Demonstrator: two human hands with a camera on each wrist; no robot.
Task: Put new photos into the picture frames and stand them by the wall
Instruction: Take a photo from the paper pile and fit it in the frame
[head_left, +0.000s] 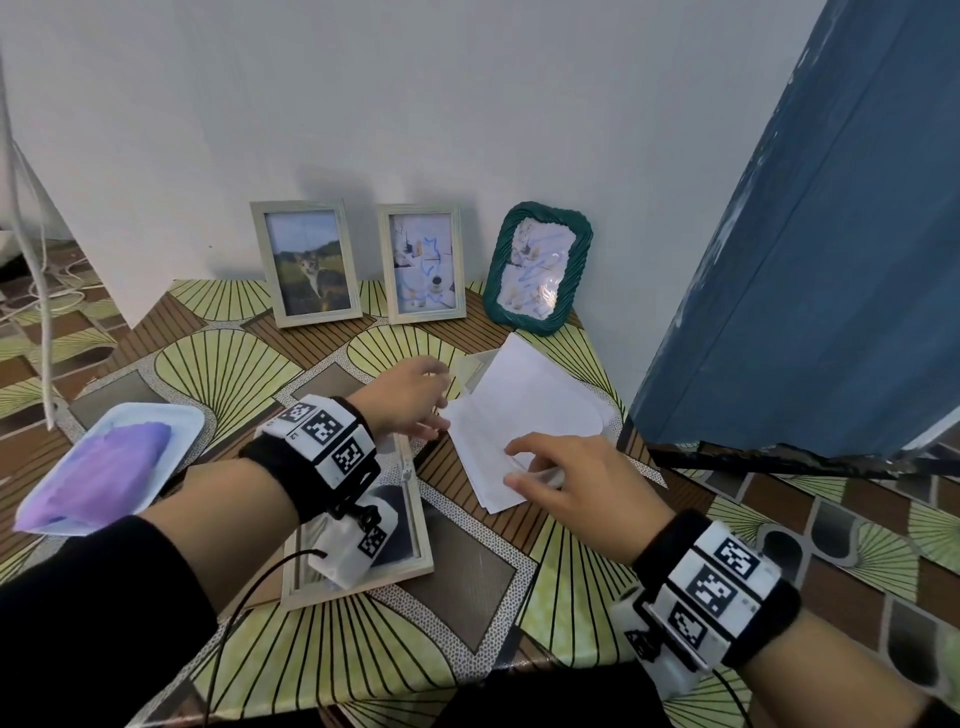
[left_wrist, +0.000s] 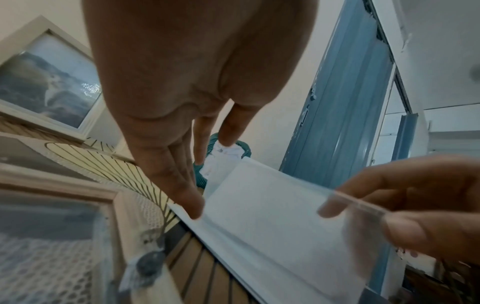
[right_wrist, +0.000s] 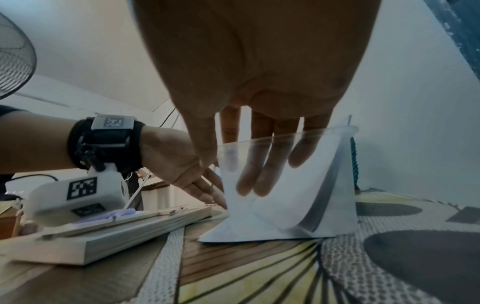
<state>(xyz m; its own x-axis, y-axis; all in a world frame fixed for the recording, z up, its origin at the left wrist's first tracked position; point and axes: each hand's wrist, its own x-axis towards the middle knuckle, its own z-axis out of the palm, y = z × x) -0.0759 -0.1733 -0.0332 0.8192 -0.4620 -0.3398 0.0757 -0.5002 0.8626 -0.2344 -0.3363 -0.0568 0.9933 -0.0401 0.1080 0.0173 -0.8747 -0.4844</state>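
Against the wall (head_left: 467, 104), three upright frames (head_left: 421, 262) in a row. Before them, right: a stack of papers (head_left: 524, 400) on the table (head_left: 467, 597). Left of the stack, a frame lying flat (head_left: 410, 525); farther left, a tray (head_left: 171, 421).

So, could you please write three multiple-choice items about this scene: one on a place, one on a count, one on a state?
1. Where does the unfinished wooden frame lie?
A. flat on the table, under the left wrist
B. standing by the wall
C. on the white tray

2. How many frames stand by the wall?
A. one
B. three
C. five

3. What is the right hand doing?
A. hanging idle
B. pinching a clear sheet over the white papers
C. gripping the green frame

Answers: 1 A, it lies flat beneath the forearm; 2 B, two wooden and one green; 3 B, fingers show through the sheet.
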